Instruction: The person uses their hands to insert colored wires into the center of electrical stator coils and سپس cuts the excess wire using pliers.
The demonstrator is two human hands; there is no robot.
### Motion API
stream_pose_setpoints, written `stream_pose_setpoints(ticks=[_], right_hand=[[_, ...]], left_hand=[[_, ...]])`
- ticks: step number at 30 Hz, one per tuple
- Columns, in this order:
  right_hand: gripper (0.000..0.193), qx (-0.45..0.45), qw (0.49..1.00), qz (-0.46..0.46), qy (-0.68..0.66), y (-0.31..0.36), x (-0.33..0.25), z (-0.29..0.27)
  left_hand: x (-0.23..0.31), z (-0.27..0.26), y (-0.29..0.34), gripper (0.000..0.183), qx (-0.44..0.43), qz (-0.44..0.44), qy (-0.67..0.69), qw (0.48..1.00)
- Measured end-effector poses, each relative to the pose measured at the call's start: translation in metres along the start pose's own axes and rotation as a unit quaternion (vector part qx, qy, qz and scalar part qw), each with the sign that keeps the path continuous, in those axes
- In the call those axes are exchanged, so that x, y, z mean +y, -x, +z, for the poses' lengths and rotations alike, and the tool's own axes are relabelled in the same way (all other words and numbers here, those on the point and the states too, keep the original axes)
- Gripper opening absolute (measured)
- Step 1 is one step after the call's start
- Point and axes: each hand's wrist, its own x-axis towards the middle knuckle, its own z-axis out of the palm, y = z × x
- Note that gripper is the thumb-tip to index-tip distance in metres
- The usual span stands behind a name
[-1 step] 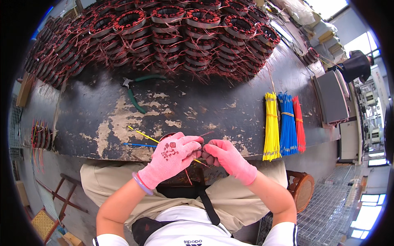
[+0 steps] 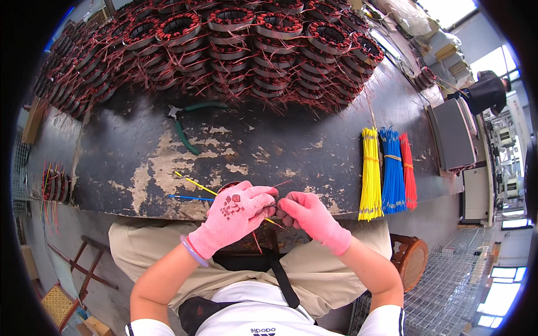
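Observation:
At the table's near edge, my left hand (image 2: 235, 215), in a pink glove, is closed over a wound stator coil ring (image 2: 227, 186). Most of that ring is hidden beneath the palm; a bit of red winding shows. A yellow wire (image 2: 193, 182) and a blue wire (image 2: 190, 197) stick out to its left, and thin dark red leads poke out around the fingers. Close beside it, my right hand (image 2: 314, 221), also gloved, has thumb and fingers pinched together near the left fingertips. What lies in that pinch is too small to make out.
Many stators (image 2: 230, 50) with red windings are stacked across the back. Green-handled cutters (image 2: 182, 126) lie left of centre. To the right are bundles of yellow wires (image 2: 370, 173), blue wires (image 2: 393, 171) and red wires (image 2: 408, 171). Another person (image 2: 487, 92) is at the far right.
My right hand has shifted very slightly, its fingers still pinched. The left hand and the wires under it look the same.

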Motion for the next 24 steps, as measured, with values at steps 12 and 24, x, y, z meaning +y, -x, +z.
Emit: stream_pose_setpoints(ticks=[12, 24], right_hand=[[0.032, 0.056, 0.976, -0.172, 0.126, 0.003, 0.008, 0.014], [0.041, 0.028, 0.948, -0.242, 0.207, -0.002, 0.025, 0.011]], left_hand=[[0.002, 0.001, 0.001, 0.017, 0.003, -0.018, 0.011, 1.0], [0.012, -0.039, 0.003, 0.026, 0.043, 0.002, -0.09, 0.995]])
